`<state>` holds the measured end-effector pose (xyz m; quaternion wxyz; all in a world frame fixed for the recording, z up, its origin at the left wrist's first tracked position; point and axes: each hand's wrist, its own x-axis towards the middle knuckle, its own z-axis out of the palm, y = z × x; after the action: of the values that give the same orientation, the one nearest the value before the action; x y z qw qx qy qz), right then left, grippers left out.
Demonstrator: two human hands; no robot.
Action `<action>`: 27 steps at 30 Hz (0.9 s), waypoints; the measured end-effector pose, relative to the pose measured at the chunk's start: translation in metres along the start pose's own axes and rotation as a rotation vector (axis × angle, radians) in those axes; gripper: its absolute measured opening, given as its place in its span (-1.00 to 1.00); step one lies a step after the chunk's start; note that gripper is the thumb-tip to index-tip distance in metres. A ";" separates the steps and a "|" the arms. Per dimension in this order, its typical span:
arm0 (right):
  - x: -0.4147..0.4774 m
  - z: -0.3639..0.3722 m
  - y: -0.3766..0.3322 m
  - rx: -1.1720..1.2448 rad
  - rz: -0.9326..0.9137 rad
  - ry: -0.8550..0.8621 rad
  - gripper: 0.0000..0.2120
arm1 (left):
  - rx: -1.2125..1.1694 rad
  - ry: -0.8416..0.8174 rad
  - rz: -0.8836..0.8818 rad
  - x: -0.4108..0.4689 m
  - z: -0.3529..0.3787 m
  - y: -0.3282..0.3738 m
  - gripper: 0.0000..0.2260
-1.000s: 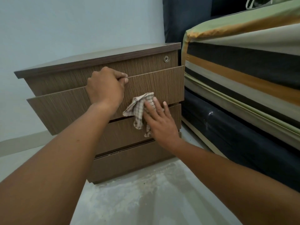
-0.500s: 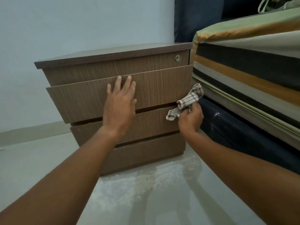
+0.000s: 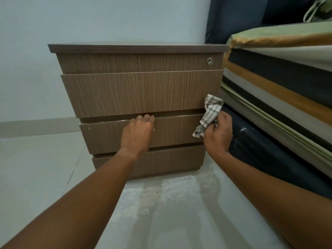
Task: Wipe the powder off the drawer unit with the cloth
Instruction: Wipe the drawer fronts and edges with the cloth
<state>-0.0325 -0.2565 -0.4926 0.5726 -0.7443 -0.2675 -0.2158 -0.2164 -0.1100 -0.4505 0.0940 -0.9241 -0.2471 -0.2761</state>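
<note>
Brown wood-grain three-drawer unit (image 3: pixel 142 94) stood at frame centre; left hand (image 3: pixel 137 135) had fingers hooked over the top edge of the middle drawer front (image 3: pixel 172 132), curled, gripping only that edge; right hand (image 3: pixel 218 136) was closed around the crumpled checked cloth (image 3: pixel 209 115) at centre right, just off the unit's right edge, not on any surface; white powder (image 3: pixel 124 120) lay along that drawer's top lip; risk: pulling the drawer could shake powder into the gap or onto the floor; striped mattress (image 3: pixel 280 78) crowded the right side, probably cramping the wiping arm; pale dusty patch on grey floor (image 3: pixel 161 194) below
</note>
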 end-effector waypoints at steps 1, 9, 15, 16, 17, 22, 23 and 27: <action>-0.001 0.000 -0.001 -0.002 -0.028 -0.019 -0.68 | -0.003 -0.004 -0.038 0.000 0.001 0.000 -0.66; 0.009 -0.002 0.006 -0.224 -0.203 -0.103 -0.64 | 0.010 -0.062 -0.200 0.016 -0.004 0.001 -0.81; 0.026 -0.008 0.009 -0.459 -0.475 -0.329 -0.73 | 0.015 -0.050 -0.140 0.004 -0.015 0.002 -0.81; 0.026 -0.007 0.008 -0.536 -0.545 -0.354 -0.74 | 0.020 -0.049 -0.125 0.004 -0.017 0.002 -0.82; 0.027 -0.006 0.005 -0.590 -0.594 -0.372 -0.76 | 0.027 -0.047 -0.112 0.003 -0.019 0.001 -0.84; 0.018 0.006 -0.022 -0.669 -0.760 -0.513 -0.73 | 0.015 -0.078 -0.087 0.007 -0.025 0.000 -0.86; 0.014 0.013 -0.033 -0.661 -0.786 -0.555 -0.71 | 0.001 -0.087 -0.092 0.008 -0.026 0.000 -0.85; -0.014 0.053 -0.067 -0.651 -0.910 -0.572 -0.72 | -0.051 -0.064 -0.061 0.005 -0.031 -0.005 -0.86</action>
<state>-0.0856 -0.1940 -0.4656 0.0731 -0.7205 -0.6207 -0.3005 -0.2298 -0.1134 -0.4224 0.0540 -0.9265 -0.2708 -0.2555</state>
